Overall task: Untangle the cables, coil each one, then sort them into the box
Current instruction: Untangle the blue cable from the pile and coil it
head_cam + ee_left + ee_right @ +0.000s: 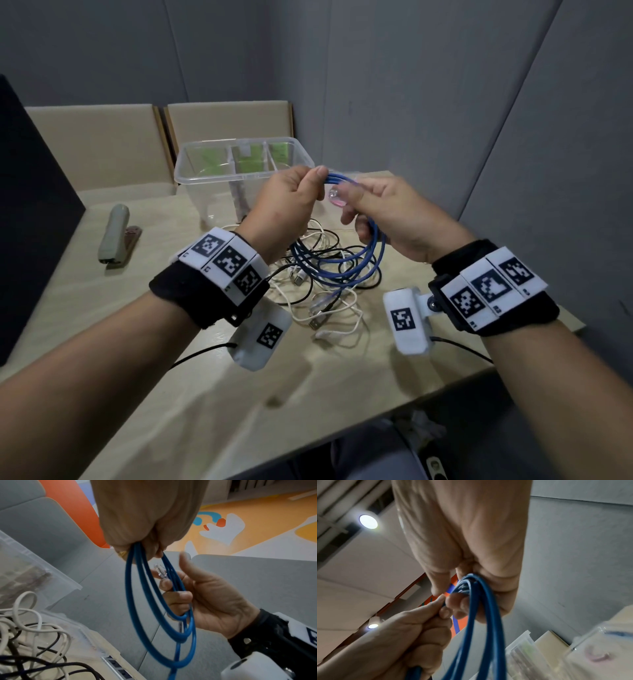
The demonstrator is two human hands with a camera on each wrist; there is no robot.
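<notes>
Both hands' fingers grasp blue cable [346, 270] coil: left hand [291, 202] pinches top, right hand [387, 212] feeds loops. Keep loops even.

Bright blue on the coiled cable [346, 270], clear at its plug [160, 570]. White and black through the tangled cables [318, 308] on the pale beige table [239, 394]. Clear plastic for the box [191, 178] — green patches inside. Black wrist straps [191, 291] with white blocks [222, 257] in black-and-white square codes. Greyish-beige stapler [114, 233] — brown base. Grey walls [411, 85].
</notes>
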